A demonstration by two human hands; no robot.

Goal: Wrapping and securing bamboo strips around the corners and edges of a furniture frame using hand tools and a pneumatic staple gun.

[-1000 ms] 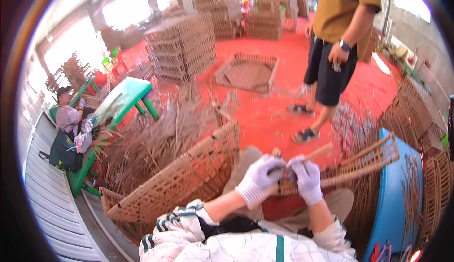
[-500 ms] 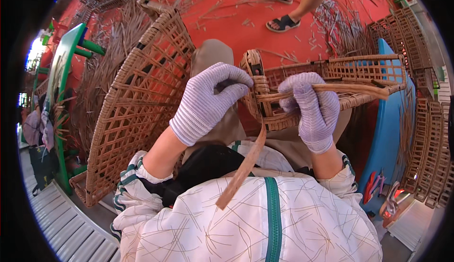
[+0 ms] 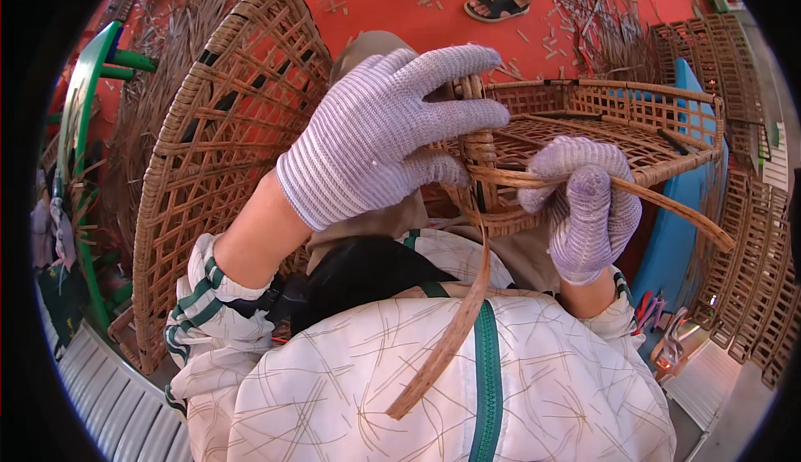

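A woven rattan basket piece (image 3: 642, 120) with an open lattice lies in front of me to the right, its near end rising into a bound edge (image 3: 478, 149). My left hand (image 3: 380, 132), in a striped knit glove, spreads its fingers over that edge, thumb apart and low beside it. In my gloved right hand (image 3: 584, 207) a thin brown rattan strip (image 3: 680, 212) is pinched; it runs from the bound edge and out past my fingers. A flat, wider strip end (image 3: 446, 337) hangs from the edge over my jacket. My left fingers partly hide the binding.
A tall rattan lattice panel (image 3: 217, 153) leans at my left, beside a green-edged board (image 3: 83, 103). At the right are a blue board (image 3: 659, 249) and stacked woven pieces (image 3: 743, 274). Strip scraps litter the red floor (image 3: 392, 3), where a person's sandalled foot (image 3: 498, 6) stands.
My left hand has opened from a pinch and spread over the bound edge. The right hand has moved right and down with the strip. My view has shifted; the other person's feet sit higher.
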